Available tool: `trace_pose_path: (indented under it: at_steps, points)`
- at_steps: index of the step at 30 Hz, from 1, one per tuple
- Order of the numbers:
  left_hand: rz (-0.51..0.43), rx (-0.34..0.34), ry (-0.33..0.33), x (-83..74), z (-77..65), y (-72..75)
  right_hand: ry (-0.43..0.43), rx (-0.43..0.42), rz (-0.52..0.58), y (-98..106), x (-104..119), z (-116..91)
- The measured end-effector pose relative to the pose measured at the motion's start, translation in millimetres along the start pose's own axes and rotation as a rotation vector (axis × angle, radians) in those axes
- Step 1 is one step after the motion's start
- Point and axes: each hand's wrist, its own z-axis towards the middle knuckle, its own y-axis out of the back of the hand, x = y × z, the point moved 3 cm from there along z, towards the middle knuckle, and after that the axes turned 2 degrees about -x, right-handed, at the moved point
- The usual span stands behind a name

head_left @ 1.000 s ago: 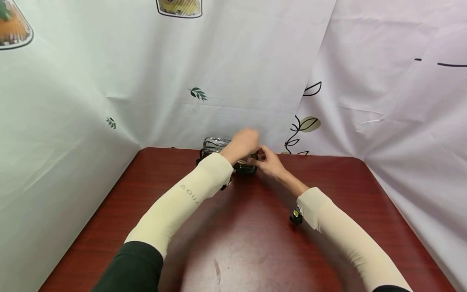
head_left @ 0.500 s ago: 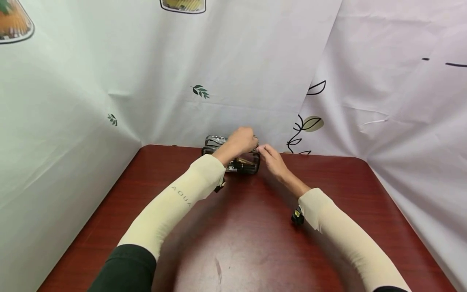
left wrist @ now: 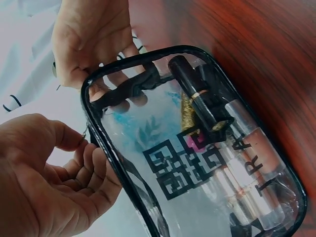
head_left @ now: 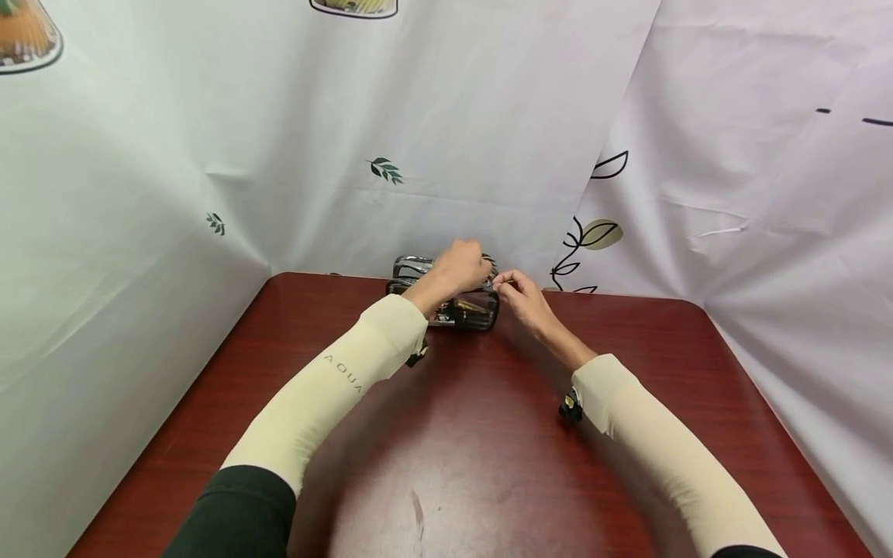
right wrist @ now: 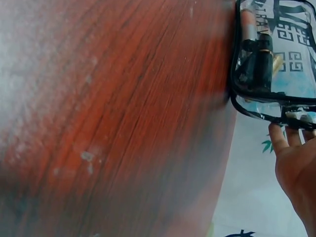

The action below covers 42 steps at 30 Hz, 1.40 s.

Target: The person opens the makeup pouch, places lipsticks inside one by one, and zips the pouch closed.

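A clear cosmetic bag (left wrist: 170,165) with black piping and printed black patterns stands upright at the back of the table. Through its clear side show a black capped tube (left wrist: 195,89), a gold item (left wrist: 188,117) and several pale tubes (left wrist: 242,187). My left hand (head_left: 455,270) reaches over the bag's top; in the left wrist view its thumb and index finger pinch a small zipper pull (left wrist: 84,134) at the top edge. At the bag's right end my right hand (head_left: 529,304) holds the top corner, with some fingers showing through the clear plastic.
The dark red wooden table (head_left: 446,465) ends just behind the bag at a white printed cloth (head_left: 488,116). More cloth hangs along the left and right sides. Both forearms wear pale sleeves (head_left: 356,364).
My left hand has moved a little left along the bag's top, so more of its front shows. The right hand has stayed at the right end, its fingers shifting slightly. The head view tilts slightly.
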Motion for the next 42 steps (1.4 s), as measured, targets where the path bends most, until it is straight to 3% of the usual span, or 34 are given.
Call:
trace_pose_path:
  at_steps: [6,10,15,22,26,31,38,42]
  points:
    - [-0.091,-0.038,0.027,22.5,19.8,-16.7,-0.009,0.014,0.014,3.0,-0.4,2.7]
    - [-0.045,-0.045,0.04,26.7,19.4,-15.5,-0.006,0.009,0.01,5.4,-1.4,4.7]
    - [0.034,-0.079,0.088,31.8,9.9,-5.6,-0.001,-0.017,-0.014,8.8,-3.9,4.8]
    - [0.074,-0.123,0.125,26.6,-20.5,14.9,0.014,-0.021,-0.024,9.6,-5.3,4.7]
    - [0.095,-0.14,0.12,28.9,-18.9,13.3,0.007,-0.009,-0.009,8.2,-3.8,3.9]
    - [0.103,-0.116,0.112,26.6,-20.2,13.4,-0.002,0.015,-0.013,5.4,-0.2,2.7]
    - [0.09,0.001,0.113,23.2,-23.8,19.6,0.028,0.05,-0.066,8.2,1.1,5.5]
    - [0.097,-0.018,0.104,24.0,-22.7,23.4,0.07,0.098,-0.068,9.6,1.1,6.9]
